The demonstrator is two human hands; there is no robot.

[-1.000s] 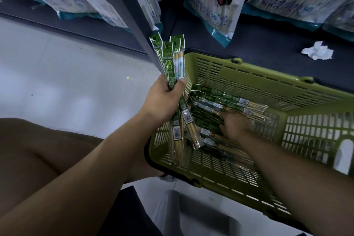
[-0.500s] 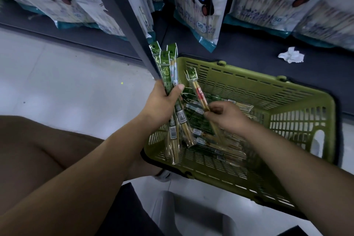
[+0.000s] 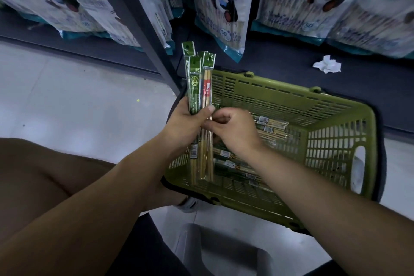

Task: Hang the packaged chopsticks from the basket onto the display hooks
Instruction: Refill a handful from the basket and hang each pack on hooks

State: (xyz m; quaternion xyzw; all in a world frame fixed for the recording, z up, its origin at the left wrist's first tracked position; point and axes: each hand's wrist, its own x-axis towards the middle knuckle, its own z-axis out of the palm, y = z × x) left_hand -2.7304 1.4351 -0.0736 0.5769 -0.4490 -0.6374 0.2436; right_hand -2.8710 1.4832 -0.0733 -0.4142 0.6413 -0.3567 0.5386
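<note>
My left hand grips an upright bundle of green packaged chopsticks over the left end of the olive green basket. My right hand pinches one more pack, with red print and bare bamboo sticks, and holds it against the right side of that bundle. Several more chopstick packs lie flat on the basket floor behind and under my right wrist. No display hooks are visible.
A dark upright shelf post rises just behind the bundle. Large panda-printed bags hang above the dark bottom shelf, where a crumpled white tissue lies. A grey stool is below the basket, and pale floor lies to the left.
My right hand lifted one red-printed pack out of the basket and brought it left against the bundle in my left hand. The bundle stayed upright in my left hand.
</note>
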